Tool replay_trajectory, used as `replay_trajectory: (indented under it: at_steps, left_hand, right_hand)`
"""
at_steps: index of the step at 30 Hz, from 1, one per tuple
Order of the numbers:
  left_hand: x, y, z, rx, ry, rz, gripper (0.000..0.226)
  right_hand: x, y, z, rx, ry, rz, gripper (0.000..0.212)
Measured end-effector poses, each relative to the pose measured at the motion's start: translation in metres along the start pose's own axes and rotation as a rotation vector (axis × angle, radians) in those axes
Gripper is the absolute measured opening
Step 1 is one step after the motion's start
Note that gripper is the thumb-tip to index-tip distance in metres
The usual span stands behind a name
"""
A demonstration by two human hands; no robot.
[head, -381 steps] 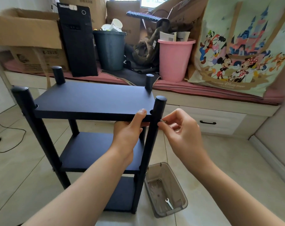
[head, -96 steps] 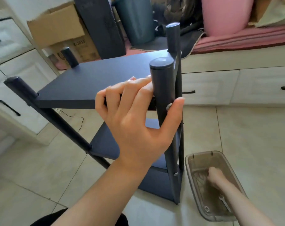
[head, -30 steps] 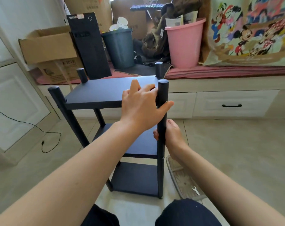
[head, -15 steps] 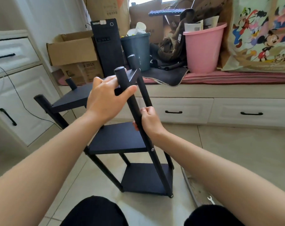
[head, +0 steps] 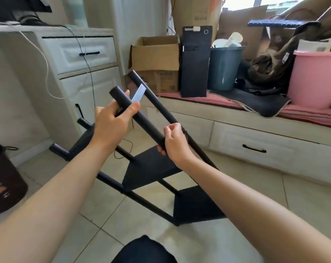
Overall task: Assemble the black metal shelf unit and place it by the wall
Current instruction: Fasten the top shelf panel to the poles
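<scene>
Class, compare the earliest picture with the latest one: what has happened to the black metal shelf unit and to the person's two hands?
The black metal shelf unit stood upright before; now it leans steeply to the left. The left hand moved from the top shelf's edge to a grip near the top of the near post. The right hand dropped lower and grips the same post. The unit still rests on the tiled floor.

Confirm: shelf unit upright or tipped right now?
Tipped. The shelf unit leans hard to the left, posts slanting and shelves angled; left hand and right hand both grip its near post.
</scene>
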State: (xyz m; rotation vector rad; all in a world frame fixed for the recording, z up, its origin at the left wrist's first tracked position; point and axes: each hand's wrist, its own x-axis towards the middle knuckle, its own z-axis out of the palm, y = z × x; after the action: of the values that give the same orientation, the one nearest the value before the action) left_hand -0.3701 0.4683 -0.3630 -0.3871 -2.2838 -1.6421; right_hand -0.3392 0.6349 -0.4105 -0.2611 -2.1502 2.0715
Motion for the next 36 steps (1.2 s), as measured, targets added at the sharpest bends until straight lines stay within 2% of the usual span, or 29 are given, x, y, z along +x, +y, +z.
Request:
replay_trajectory:
  at_steps: [4, 6, 9, 13, 15, 20, 24, 28, 36]
  left_hand:
    - [-0.006, -0.03, -0.035, -0.071, 0.077, -0.06, 0.051]
    - [-0.011, -0.045, -0.053, -0.132, 0.089, -0.114, 0.053]
    - [-0.023, -0.069, -0.07, -0.234, 0.149, -0.194, 0.049]
    - [-0.047, -0.106, -0.072, -0.311, 0.217, -0.294, 0.033]
    - [-0.061, -0.127, -0.066, -0.34, 0.217, -0.348, 0.035]
    - [-0.107, -0.176, -0.038, -0.366, 0.157, -0.46, 0.062]
    - [-0.144, -0.21, -0.01, -0.387, 0.128, -0.544, 0.072]
    - [-0.166, -0.231, 0.014, -0.402, 0.093, -0.604, 0.072]
    - [-0.171, -0.25, 0.039, -0.52, 0.011, -0.727, 0.067]
  right_hand:
    - [0.006, 0.007, 0.039, -0.122, -0.071, -0.107, 0.009]
    - [0.008, 0.01, 0.056, -0.13, -0.097, -0.133, 0.006]
    - [0.011, 0.019, 0.078, -0.169, -0.146, -0.17, 0.01]
    - [0.013, 0.046, 0.087, -0.31, -0.208, -0.276, 0.012]
    - [0.017, 0.063, 0.084, -0.384, -0.236, -0.292, 0.008]
    - [0.025, 0.111, 0.063, -0.566, -0.294, -0.268, 0.009]
    - [0.026, 0.156, 0.043, -0.702, -0.259, -0.257, 0.012]
    - [0.02, 0.182, 0.025, -0.792, -0.205, -0.231, 0.016]
    - [0.002, 0.204, -0.004, -0.943, -0.216, -0.152, 0.019]
